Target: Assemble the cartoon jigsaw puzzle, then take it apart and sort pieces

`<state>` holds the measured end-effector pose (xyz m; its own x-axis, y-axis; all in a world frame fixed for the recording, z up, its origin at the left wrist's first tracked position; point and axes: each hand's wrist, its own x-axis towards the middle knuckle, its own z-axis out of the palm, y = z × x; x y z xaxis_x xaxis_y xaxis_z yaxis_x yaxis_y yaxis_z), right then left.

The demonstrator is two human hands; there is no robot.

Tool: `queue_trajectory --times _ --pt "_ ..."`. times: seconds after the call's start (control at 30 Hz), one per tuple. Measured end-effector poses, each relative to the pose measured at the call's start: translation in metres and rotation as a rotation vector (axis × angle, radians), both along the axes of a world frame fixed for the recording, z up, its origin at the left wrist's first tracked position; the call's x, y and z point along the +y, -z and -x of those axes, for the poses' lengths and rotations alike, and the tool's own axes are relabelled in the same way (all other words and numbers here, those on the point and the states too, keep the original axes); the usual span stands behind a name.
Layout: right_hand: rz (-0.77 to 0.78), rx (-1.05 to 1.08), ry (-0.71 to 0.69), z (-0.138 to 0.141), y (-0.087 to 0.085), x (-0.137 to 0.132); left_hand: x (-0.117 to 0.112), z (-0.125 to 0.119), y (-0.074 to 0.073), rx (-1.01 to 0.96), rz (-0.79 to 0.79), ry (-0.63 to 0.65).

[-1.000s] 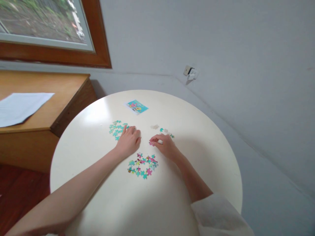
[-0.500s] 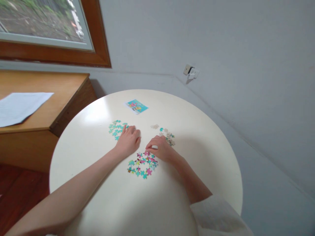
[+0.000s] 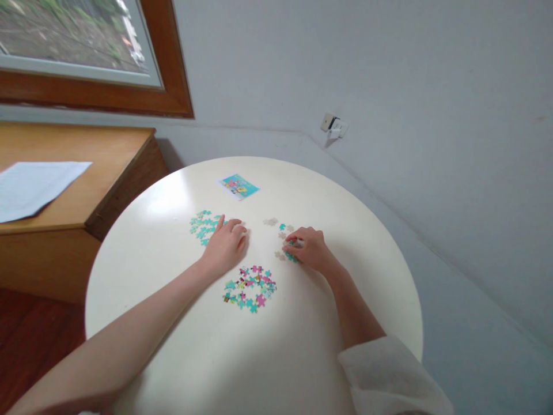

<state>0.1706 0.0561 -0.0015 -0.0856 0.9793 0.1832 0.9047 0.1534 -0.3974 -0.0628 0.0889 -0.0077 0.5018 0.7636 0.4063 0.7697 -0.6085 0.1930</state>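
My right hand (image 3: 311, 248) is over the right-hand group of jigsaw puzzle pieces (image 3: 280, 256), thumb and fingertips apart and close to the pieces. It covers part of that group. My left hand (image 3: 226, 243) rests on the table beside the left group of mostly teal puzzle pieces (image 3: 202, 227). Its fingers are curled in, and whatever they hold, if anything, is hidden. Nearer to me, between my forearms, lies a group of pink, teal and yellow puzzle pieces (image 3: 253, 304) in a rough ring.
The pieces lie on a round white table (image 3: 181, 334). A picture card (image 3: 239, 187) with a teal background lies toward the far side. At left stands a wooden desk (image 3: 116, 150) with white paper (image 3: 38, 184) on it. Behind are a wall and a power socket (image 3: 327, 122).
My right hand has moved right, from the far edge of the near pieces to the right-hand group. A pink piece stays at that edge. My left hand has barely moved.
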Motion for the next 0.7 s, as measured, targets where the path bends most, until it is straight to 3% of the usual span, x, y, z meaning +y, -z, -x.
queue_trajectory --times 0.53,0.7 --pt "-0.045 -0.019 0.034 0.0066 0.0085 0.0020 -0.0008 -0.0001 -0.0005 -0.026 0.035 0.019" --pt "-0.131 -0.046 0.093 0.0076 0.0087 0.0040 -0.0014 -0.0005 -0.0015 -0.053 0.031 0.028"
